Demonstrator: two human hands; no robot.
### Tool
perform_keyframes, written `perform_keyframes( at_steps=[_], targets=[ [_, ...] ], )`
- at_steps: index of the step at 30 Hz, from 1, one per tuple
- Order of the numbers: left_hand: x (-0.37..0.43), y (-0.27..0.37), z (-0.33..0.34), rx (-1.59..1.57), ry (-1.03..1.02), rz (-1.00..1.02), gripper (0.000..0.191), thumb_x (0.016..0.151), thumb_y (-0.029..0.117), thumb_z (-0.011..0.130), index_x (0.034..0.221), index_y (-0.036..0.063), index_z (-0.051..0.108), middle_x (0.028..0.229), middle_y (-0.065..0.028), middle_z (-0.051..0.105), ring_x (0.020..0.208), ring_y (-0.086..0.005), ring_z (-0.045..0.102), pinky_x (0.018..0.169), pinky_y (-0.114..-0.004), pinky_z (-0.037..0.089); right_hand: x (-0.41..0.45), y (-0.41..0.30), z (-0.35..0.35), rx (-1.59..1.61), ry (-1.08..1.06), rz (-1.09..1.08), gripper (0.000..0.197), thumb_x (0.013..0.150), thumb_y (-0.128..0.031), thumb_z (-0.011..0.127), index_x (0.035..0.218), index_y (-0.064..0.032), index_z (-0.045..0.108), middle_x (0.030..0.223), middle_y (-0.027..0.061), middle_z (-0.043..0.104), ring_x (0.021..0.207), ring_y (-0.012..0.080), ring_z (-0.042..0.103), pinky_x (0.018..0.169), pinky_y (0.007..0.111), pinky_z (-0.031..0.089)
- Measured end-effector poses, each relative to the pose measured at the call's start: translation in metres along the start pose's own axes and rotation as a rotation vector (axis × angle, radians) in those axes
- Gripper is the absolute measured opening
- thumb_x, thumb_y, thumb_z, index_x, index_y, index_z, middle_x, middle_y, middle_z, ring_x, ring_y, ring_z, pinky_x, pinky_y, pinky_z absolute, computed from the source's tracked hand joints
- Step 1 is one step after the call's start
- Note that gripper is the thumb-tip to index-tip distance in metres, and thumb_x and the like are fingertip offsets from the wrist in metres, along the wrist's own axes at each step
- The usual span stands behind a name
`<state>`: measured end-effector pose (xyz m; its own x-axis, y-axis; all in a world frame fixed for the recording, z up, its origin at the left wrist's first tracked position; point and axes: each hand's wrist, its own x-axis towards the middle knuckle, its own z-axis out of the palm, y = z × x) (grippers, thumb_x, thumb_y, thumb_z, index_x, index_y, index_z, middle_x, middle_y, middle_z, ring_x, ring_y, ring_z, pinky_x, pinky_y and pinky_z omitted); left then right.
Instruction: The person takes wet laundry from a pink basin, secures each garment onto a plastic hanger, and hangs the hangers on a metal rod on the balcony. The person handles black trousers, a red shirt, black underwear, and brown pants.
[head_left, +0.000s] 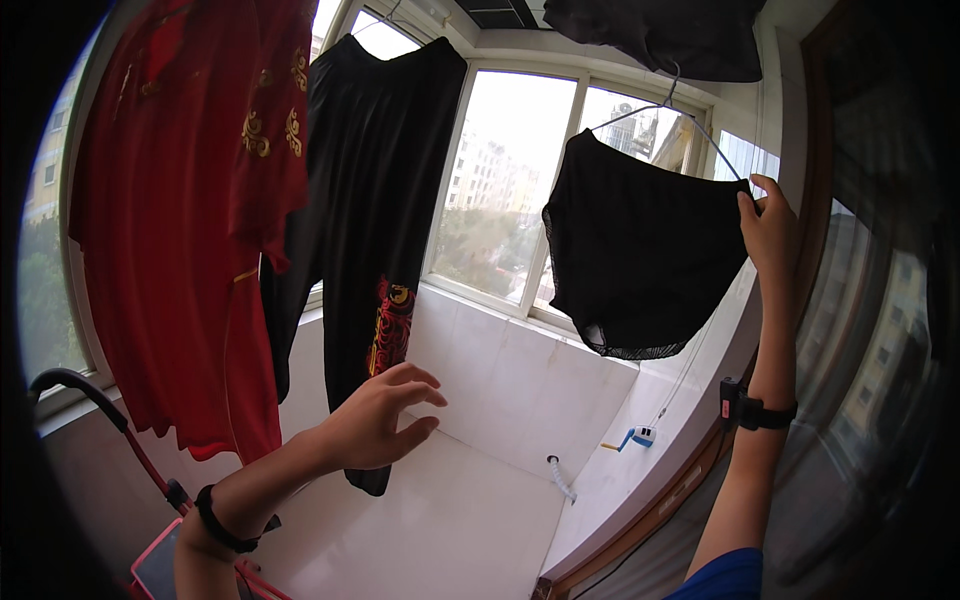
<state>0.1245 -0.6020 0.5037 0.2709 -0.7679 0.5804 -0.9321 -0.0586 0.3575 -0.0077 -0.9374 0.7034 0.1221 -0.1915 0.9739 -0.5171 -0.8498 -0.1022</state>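
A pair of black underpants (649, 247) with lacy leg edges hangs by its waistband from a thin hanger (701, 129). My right hand (772, 217) pinches the waistband's right corner at the hanger's end, thumb and fingers closed on the fabric. Lower and to the left, my left hand (390, 416) is raised with its fingers apart and holds nothing. Just behind it hang black trousers (375, 187) with a red and yellow pattern on one leg. Further left is a long red garment (172, 262) with gold motifs.
Another dark garment (660, 34) hangs overhead. Sliding windows (502, 187) line the far wall. A hand crank (637, 437) is fixed to the right wall, near a corrugated hose (561, 480). A black-and-red handle (112, 405) rises at lower left; glass doors (847, 337) stand right.
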Motion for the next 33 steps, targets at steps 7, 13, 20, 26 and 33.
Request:
perform_keyframes(
  at_steps=[7,13,20,26,33],
  targets=[
    [-0.026,0.008,0.005,-0.085,-0.012,-0.107,0.017,0.072,0.011,0.053,0.086,0.0023,0.052,0.095,-0.0126,0.046,0.091,-0.0248,0.046,0.077,-0.032,0.039,-0.012,-0.016,0.004,0.042,-0.084,-0.002,0.023,0.079,-0.024,0.044,0.09,-0.0045,0.052,0.067,0.0096,0.057,0.059,0.0188,0.056,0.055,0.028,0.043],
    [-0.041,0.008,0.015,-0.09,0.005,-0.169,0.014,0.071,0.009,0.054,0.083,0.002,0.053,0.091,-0.0111,0.048,0.09,-0.0233,0.046,0.077,-0.031,0.039,0.004,-0.034,0.041,0.18,0.154,-0.093,0.02,0.082,-0.018,0.039,0.077,-0.002,0.052,0.062,0.0111,0.052,0.056,0.0232,0.052,0.052,0.03,0.041],
    [-0.05,0.012,0.006,-0.022,0.094,-0.201,0.012,0.07,0.007,0.054,0.081,0.0023,0.054,0.09,-0.0105,0.049,0.087,-0.023,0.048,0.075,-0.03,0.041,0.039,-0.054,0.069,0.301,0.148,-0.074,0.022,0.08,-0.017,0.04,0.074,-0.0017,0.054,0.065,0.0126,0.054,0.06,0.025,0.053,0.055,0.033,0.041],
    [-0.056,0.014,-0.007,0.046,0.121,-0.335,0.013,0.07,0.008,0.055,0.082,0.006,0.055,0.093,-0.0084,0.049,0.083,-0.0197,0.05,0.07,-0.028,0.043,0.027,-0.058,0.088,0.486,0.196,-0.096,0.022,0.08,-0.018,0.041,0.072,-0.0017,0.054,0.061,0.0116,0.053,0.057,0.0234,0.052,0.053,0.032,0.04],
    [-0.054,0.002,-0.003,-0.021,0.07,-0.423,0.013,0.07,0.007,0.055,0.082,0.0056,0.055,0.093,-0.0085,0.049,0.083,-0.0195,0.05,0.071,-0.029,0.043,-0.005,-0.052,0.077,0.46,0.084,-0.033,0.022,0.08,-0.02,0.043,0.079,-0.0024,0.056,0.065,0.0086,0.055,0.06,0.016,0.054,0.053,0.028,0.042]
  ],
)
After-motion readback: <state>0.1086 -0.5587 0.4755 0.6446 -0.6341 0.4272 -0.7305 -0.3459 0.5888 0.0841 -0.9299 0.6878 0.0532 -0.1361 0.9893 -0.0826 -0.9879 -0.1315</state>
